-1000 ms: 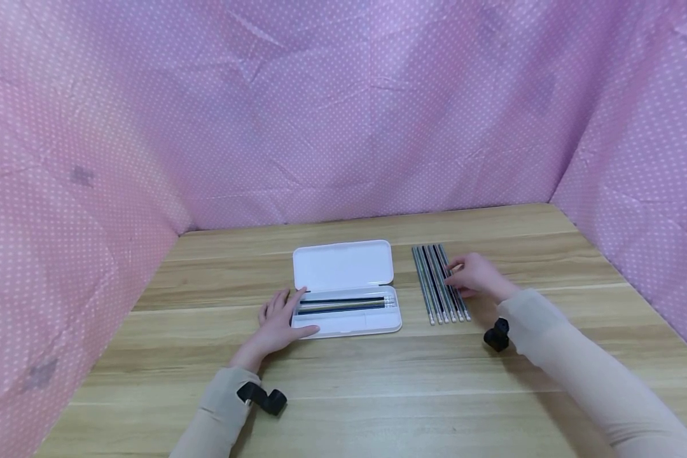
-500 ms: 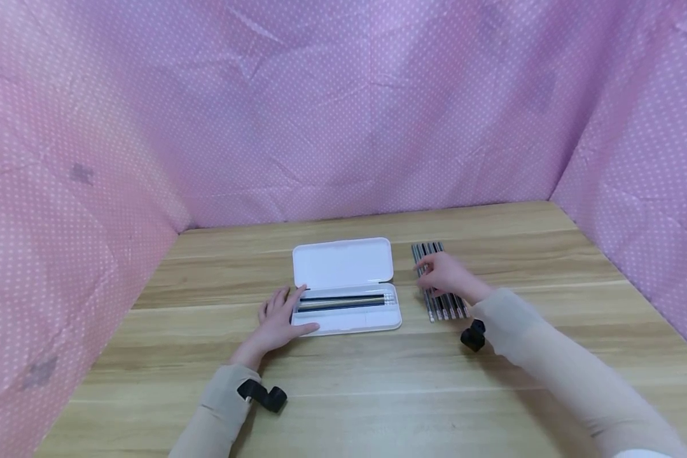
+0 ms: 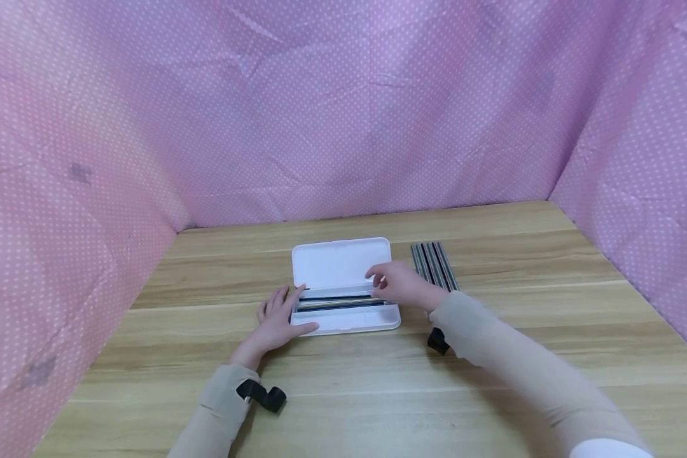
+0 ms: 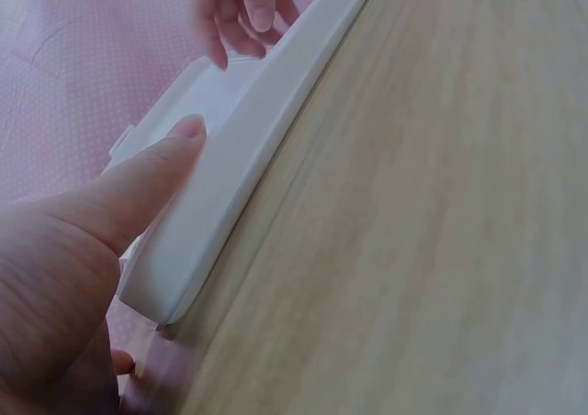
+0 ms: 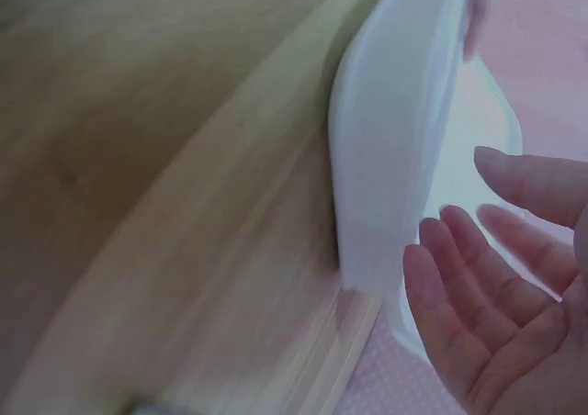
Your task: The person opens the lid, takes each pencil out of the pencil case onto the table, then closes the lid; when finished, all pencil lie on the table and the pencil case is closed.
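A white pencil case (image 3: 386, 318) lies with its lid (image 3: 332, 262) folded back. Inside it are several dark striped pencils (image 3: 334, 304), their right ends covered by my right hand. At the case's left end my left hand (image 3: 277, 324) rests with fingers and thumb spread, the thumb (image 4: 156, 176) along the front rim. My right hand (image 3: 401, 284) hovers over the right end, its fingers loosely bent. In the right wrist view a gap shows between thumb and fingers (image 5: 487, 286), and nothing is held there.
A row of several pencils (image 3: 435, 264) lies on the wooden table (image 3: 349, 394), right of the case; my right hand and sleeve cover their near ends. Pink dotted cloth (image 3: 343, 127) hangs behind the table and along both sides.
My right hand has moved left, from the right edge of the pencil row, across it, to above the case's right end. My left hand and the case have stayed in place.
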The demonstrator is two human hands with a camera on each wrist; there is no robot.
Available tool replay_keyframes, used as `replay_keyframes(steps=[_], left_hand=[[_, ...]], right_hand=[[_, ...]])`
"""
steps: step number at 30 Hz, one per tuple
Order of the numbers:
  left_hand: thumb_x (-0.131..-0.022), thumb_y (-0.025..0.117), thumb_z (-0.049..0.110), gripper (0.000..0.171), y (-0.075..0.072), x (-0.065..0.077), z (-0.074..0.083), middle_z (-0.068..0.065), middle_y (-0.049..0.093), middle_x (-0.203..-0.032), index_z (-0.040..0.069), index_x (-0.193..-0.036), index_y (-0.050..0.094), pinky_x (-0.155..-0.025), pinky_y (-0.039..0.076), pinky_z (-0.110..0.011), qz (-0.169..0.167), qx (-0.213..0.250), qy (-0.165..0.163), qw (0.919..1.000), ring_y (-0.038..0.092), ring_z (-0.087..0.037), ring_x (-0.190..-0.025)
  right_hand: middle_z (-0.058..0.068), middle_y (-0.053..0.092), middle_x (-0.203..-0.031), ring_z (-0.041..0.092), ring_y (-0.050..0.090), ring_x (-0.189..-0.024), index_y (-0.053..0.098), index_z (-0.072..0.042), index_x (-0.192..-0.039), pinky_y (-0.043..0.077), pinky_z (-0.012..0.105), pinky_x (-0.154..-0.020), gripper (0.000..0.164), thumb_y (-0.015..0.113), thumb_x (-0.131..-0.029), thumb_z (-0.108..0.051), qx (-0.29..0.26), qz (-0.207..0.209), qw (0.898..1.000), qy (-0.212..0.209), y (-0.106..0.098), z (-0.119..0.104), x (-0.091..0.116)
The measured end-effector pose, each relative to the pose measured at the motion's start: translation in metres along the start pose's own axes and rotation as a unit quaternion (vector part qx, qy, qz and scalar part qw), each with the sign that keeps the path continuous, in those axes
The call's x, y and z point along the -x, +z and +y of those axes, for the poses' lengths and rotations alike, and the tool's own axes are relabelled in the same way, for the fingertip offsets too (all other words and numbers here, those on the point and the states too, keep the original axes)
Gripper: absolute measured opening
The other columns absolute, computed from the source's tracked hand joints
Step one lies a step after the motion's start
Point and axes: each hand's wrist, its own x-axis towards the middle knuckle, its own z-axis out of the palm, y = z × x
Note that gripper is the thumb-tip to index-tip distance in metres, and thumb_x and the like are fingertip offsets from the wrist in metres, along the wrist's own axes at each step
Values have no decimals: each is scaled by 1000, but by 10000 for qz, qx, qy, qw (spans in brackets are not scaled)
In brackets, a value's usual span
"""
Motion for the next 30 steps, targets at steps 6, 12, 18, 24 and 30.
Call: replay_keyframes(steps=[6, 12, 18, 24, 30], left_hand=[[-79, 70, 52, 91, 0, -1, 0, -26, 9, -155, 20, -151, 24, -107, -3, -62, -3, 56, 1, 10000, 2, -46, -141], [-78, 69, 55, 92, 0, -1, 0, -25, 9, -155, 21, -151, 24, -107, -3, -62, -28, 71, -18, 10000, 1, -45, -141], [-78, 69, 55, 92, 0, -1, 0, -25, 10, -155, 20, -151, 25, -107, -3, -63, 7, 31, -4, 10000, 2, -44, -141], [-78, 69, 55, 93, 0, 0, -1, -25, 9, -155, 20, -151, 23, -107, -3, -63, -17, 0, -24, 10000, 2, -45, -141], [-78, 70, 54, 93, -1, 1, 0, -26, 9, -155, 20, -151, 23, -107, -4, -63, -21, -4, -17, 10000, 1, -45, -141]], right_hand=[[8, 67, -107, 20, 63, -99, 62, -6, -121, 53, 32, -82, 35, 68, -86, -10, 490, -260, 9979, -340, 8, -15, -8], [10, 67, -110, 21, 62, -101, 63, -2, -119, 50, 35, -90, 33, 67, -87, -7, 716, -540, 9944, -559, 15, -22, -13], [9, 69, -106, 21, 63, -99, 67, -2, -113, 48, 37, -92, 27, 67, -86, -5, 1131, -567, 9896, -690, 18, -23, -16], [7, 70, -101, 21, 63, -97, 68, -3, -109, 48, 37, -93, 25, 68, -85, -2, 1286, -508, 9877, -733, 24, -22, -18], [6, 70, -94, 18, 62, -90, 68, -2, -109, 48, 36, -90, 25, 68, -84, 0, 1292, -477, 9866, -880, 25, -19, -22]])
